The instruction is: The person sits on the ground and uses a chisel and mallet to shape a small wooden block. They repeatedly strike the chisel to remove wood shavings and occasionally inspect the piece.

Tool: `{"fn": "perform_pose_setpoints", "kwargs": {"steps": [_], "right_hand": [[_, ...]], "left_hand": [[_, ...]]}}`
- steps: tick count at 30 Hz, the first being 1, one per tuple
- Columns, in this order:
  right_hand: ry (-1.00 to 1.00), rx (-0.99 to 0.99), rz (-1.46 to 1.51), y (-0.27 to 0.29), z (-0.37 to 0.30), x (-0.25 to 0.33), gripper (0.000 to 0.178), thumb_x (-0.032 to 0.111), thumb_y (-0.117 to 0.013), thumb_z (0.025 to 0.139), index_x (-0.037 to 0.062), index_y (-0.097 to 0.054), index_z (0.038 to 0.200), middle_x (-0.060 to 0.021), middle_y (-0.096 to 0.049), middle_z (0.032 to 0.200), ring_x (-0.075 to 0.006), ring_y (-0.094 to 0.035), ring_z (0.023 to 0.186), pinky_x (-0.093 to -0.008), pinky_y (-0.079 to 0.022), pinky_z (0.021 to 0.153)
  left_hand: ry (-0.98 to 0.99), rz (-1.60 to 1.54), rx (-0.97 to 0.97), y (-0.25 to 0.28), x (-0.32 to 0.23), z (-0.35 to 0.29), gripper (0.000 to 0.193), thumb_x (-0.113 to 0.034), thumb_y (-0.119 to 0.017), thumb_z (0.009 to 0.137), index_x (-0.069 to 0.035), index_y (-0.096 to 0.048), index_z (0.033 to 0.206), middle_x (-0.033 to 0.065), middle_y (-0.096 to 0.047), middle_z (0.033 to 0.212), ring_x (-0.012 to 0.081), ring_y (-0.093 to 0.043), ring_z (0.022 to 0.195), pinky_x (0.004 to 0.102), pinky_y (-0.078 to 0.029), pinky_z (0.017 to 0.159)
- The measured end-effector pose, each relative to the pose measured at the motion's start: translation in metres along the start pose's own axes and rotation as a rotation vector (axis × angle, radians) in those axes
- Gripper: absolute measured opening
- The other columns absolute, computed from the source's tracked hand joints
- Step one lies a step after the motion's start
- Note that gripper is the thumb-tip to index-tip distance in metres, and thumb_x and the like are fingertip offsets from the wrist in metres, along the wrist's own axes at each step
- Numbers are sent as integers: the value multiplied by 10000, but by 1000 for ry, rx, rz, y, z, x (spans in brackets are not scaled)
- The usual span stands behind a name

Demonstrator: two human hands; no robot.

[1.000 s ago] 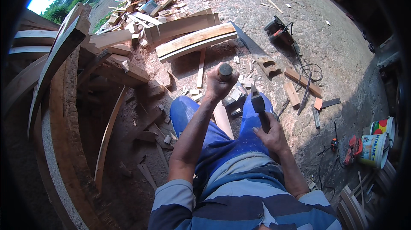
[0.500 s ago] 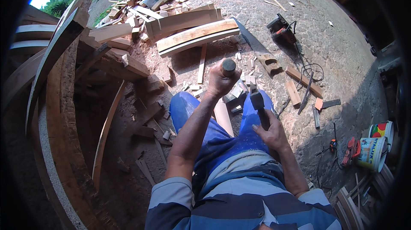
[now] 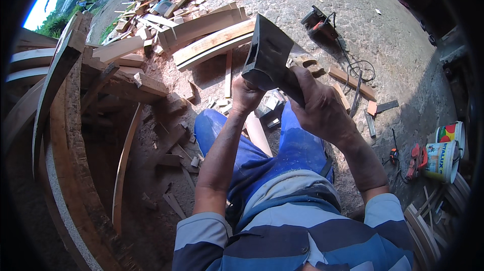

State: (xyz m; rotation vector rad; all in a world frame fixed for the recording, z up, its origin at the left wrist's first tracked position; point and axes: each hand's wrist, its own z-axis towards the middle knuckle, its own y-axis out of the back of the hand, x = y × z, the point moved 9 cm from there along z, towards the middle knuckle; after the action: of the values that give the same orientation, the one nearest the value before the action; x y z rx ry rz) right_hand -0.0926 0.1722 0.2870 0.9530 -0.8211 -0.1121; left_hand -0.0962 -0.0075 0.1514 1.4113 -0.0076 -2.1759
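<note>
My right hand (image 3: 322, 107) is closed round the short handle of a hatchet (image 3: 269, 51). Its broad dark head is raised in front of me, close above my left hand (image 3: 247, 98). That left hand is a closed fist over my lap; the hatchet head covers its top. The round-ended tool handle seen in it half a second ago is now hidden, and its lower end does not show. Below the fist, a pale board (image 3: 258, 133) runs between my blue-trousered legs.
Curved beams (image 3: 68, 134) stack up at my left. Ahead lie a curved wooden piece (image 3: 214, 44), an offcut heap (image 3: 166, 8), a handsaw (image 3: 306, 63) and a corded power tool (image 3: 320, 23). Buckets (image 3: 441, 161) and a red tool (image 3: 416, 161) stand at my right.
My right hand has lifted the hatchet from beside my knee, up and to the left, over my left hand. The left fist has shifted slightly left and stays closed.
</note>
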Motion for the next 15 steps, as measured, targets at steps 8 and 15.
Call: {"fn": "perform_pose_setpoints", "kwargs": {"steps": [8,15], "right_hand": [[-141,147,154,-37,-14,-29,388,108,-662,920,39,-480,1255,-267,-699,882,-467,-720,864,-537,-570,739],[-315,137,372,-42,-43,-43,445,126,-700,905,43,-535,1310,-210,-699,888,-352,-730,821,-432,-541,740]], "left_hand": [[-50,-105,31,-6,-12,-7,217,-104,-810,808,-39,-727,998,83,-769,893,165,-751,822,325,-587,717],[-27,-20,24,-6,-3,7,180,-139,-834,811,-25,-706,864,31,-696,800,121,-665,739,287,-531,689]]}}
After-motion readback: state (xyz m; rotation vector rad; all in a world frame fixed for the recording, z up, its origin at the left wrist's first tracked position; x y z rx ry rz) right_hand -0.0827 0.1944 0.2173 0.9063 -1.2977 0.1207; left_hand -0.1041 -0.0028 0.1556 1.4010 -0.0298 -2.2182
